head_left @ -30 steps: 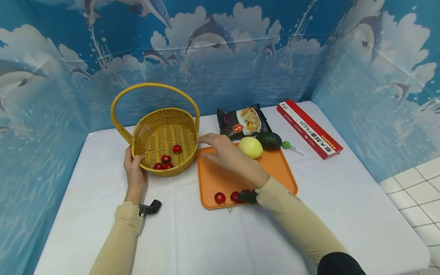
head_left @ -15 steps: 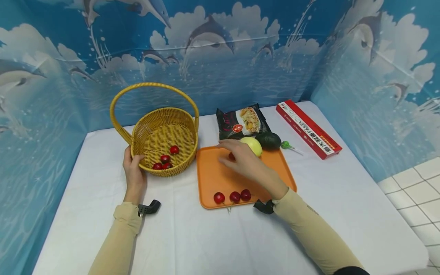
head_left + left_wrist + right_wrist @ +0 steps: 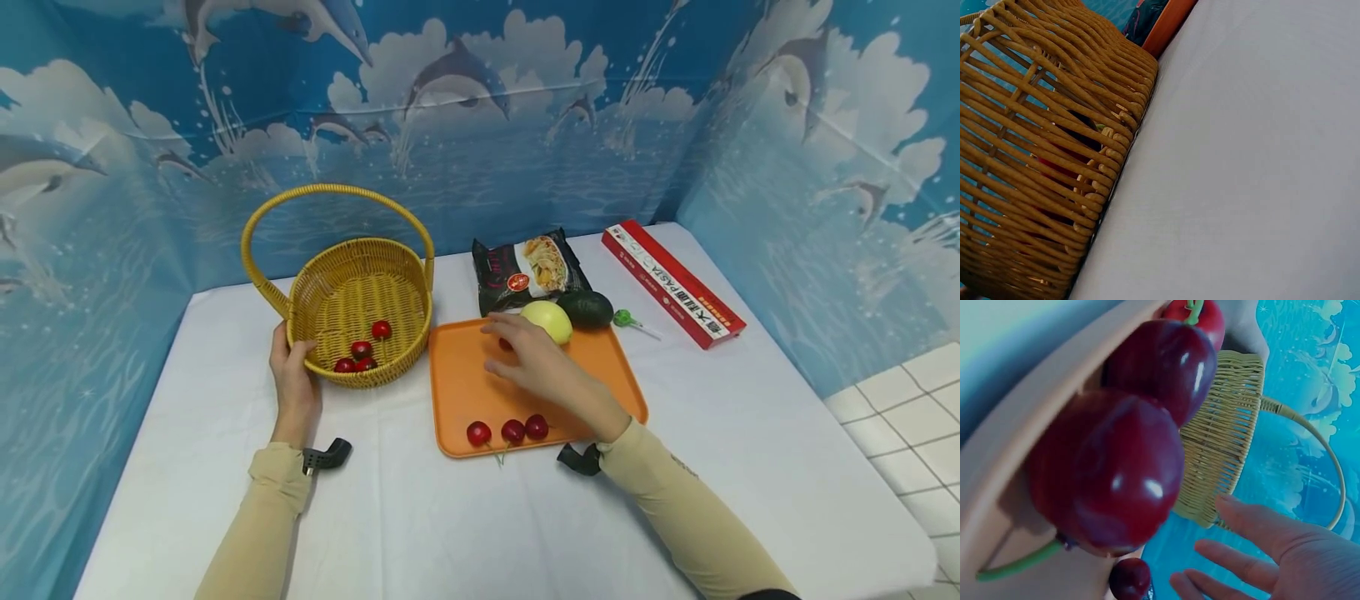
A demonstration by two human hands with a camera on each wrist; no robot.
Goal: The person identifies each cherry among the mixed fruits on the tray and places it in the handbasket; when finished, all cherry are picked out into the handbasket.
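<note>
My left hand point(image 3: 294, 375) grips the near-left rim of a yellow wicker basket point(image 3: 358, 300), thumb inside and fingers outside. Several red cherries point(image 3: 362, 349) lie at the bottom near side of the basket. My right hand point(image 3: 543, 362) hovers over an orange tray point(image 3: 468, 375), its fingers spread apart and holding nothing. Just by those fingers a dark cherry point(image 3: 1130, 579) sits on the tray, partly hidden by the hand in the head view. Three more cherries point(image 3: 513, 431) line the tray's near edge; they loom large in the right wrist view.
A yellow-green lemon-shaped fruit point(image 3: 547, 322) lies at the tray's far side, beside a dark green avocado point(image 3: 586, 308). Behind are a black noodle packet point(image 3: 525, 271), a green lollipop point(image 3: 625, 317) and a long red pasta box point(image 3: 675, 283). A dolphin-print curtain point(image 3: 465, 167) backs the table.
My right hand has moved from the basket's right rim back over the tray, towards the cherry at its far side. The left hand and basket have stayed put.
</note>
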